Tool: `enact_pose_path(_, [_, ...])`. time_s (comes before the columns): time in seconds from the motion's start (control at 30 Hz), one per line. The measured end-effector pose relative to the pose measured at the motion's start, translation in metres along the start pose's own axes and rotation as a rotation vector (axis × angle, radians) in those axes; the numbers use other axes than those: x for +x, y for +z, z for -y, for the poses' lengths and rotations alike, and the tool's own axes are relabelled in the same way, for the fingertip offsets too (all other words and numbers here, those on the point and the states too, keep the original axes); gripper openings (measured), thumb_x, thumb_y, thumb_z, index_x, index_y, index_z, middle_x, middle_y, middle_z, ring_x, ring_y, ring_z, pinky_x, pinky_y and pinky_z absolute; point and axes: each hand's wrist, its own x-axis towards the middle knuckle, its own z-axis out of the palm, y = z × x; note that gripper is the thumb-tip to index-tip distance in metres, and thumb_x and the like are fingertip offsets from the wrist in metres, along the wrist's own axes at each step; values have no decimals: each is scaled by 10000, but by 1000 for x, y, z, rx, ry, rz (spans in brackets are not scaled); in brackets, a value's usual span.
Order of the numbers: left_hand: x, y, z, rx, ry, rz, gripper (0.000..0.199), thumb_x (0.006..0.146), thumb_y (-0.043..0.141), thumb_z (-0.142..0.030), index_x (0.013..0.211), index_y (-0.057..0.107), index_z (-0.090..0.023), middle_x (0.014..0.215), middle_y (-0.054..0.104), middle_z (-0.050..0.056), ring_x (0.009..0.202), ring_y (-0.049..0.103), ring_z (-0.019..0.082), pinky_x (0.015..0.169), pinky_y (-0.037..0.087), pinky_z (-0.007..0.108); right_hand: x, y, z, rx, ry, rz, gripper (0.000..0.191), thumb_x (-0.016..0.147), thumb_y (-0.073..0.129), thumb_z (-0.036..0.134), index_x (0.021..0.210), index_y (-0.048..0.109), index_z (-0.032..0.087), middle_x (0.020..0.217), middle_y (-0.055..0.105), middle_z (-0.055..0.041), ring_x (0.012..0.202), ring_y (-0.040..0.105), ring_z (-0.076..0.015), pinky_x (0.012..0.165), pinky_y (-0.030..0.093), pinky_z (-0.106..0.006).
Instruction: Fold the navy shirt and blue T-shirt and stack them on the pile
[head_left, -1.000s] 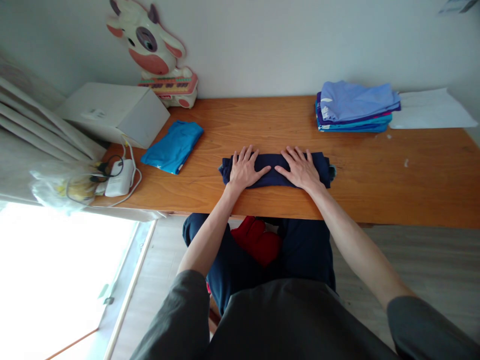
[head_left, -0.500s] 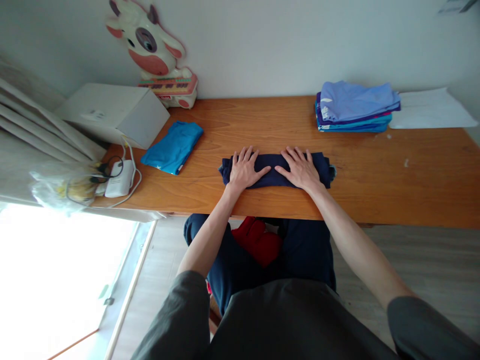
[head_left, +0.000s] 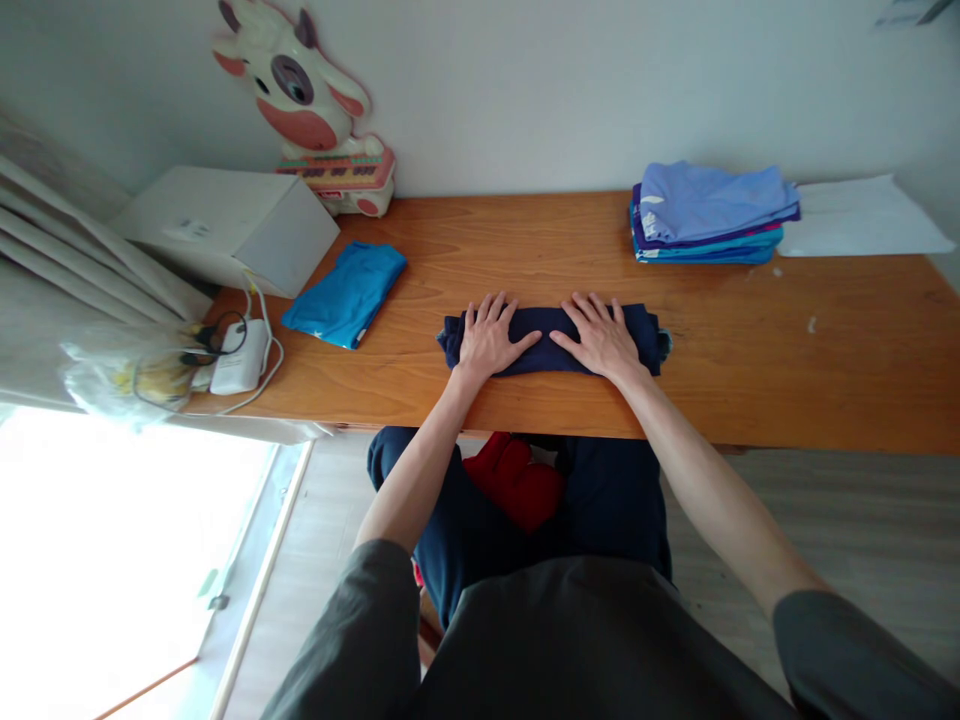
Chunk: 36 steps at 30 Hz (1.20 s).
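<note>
A dark navy garment (head_left: 544,345), folded into a long narrow strip, lies crosswise near the front edge of the wooden table (head_left: 390,385). My left hand (head_left: 489,338) rests flat on its left part, fingers spread. On the right part lies my right hand (head_left: 600,335), also flat with the fingers apart. Both thumbs point inward toward each other. Bunched, lighter-edged cloth shows at the strip's two ends. What is under my palms is hidden.
Back right, a stack of folded clothes (head_left: 712,215) stands beside a white sheet (head_left: 862,220). To the left are a folded blue garment (head_left: 349,293), a white box (head_left: 232,225), a cow-shaped toy keyboard (head_left: 337,180) and a white power strip (head_left: 240,358) with cables.
</note>
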Motion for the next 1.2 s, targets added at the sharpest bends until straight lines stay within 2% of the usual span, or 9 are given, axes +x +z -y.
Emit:
enact_pose_path(0.13, [0, 1, 0, 3, -2, -4, 914, 1156, 514, -823, 1872, 524, -255, 1997, 403, 91, 1894, 284, 380, 1575, 151, 640, 0, 0, 1, 3, 3, -6, 880, 1219, 344, 755, 1920, 466, 236, 1981, 420, -132, 1855, 330, -457, 1512, 166, -791])
enact_pose_path(0.33, [1, 6, 3, 9, 3, -27, 890, 1164, 509, -811, 1863, 538, -260, 1987, 424, 88, 1884, 310, 370, 1569, 161, 649, 0, 1, 0, -18, -6, -14, 880, 1229, 331, 740, 1901, 488, 192, 1976, 426, -154, 1853, 336, -447, 1518, 173, -769])
enact_pose_path(0.47, [2, 7, 5, 16, 5, -32, 876, 1167, 497, -804, 1870, 530, -283, 1985, 426, 74, 1882, 317, 369, 1564, 164, 665, 0, 2, 0, -21, -10, -19, 882, 1224, 332, 757, 1908, 483, 220, 1973, 436, -143, 1847, 347, -457, 1507, 184, -791])
enact_pose_path(0.63, [1, 6, 4, 11, 11, -21, 893, 1170, 483, -790, 1883, 505, -254, 2001, 389, 90, 1890, 295, 365, 1567, 151, 649, 0, 2, -1, -30, -15, -11, 888, 1214, 352, 740, 1914, 465, 206, 1982, 417, -147, 1851, 336, -461, 1514, 176, -781])
enact_pose_path(0.8, [1, 4, 2, -6, 3, -9, 897, 1160, 501, -777, 1907, 466, -282, 2004, 386, 73, 1894, 285, 375, 1566, 136, 666, 1, 2, -2, -49, -5, 18, 889, 1210, 355, 730, 1926, 441, 210, 1994, 393, -140, 1861, 316, -457, 1520, 174, -769])
enact_pose_path(1.2, [-1, 3, 3, -1, 18, -18, 898, 1152, 514, -779, 1899, 483, -284, 2003, 391, 85, 1889, 298, 376, 1563, 154, 667, 0, -2, 2, -80, -2, 43, 924, 1200, 399, 727, 1927, 420, 157, 2003, 357, -176, 1872, 288, -448, 1526, 167, -737])
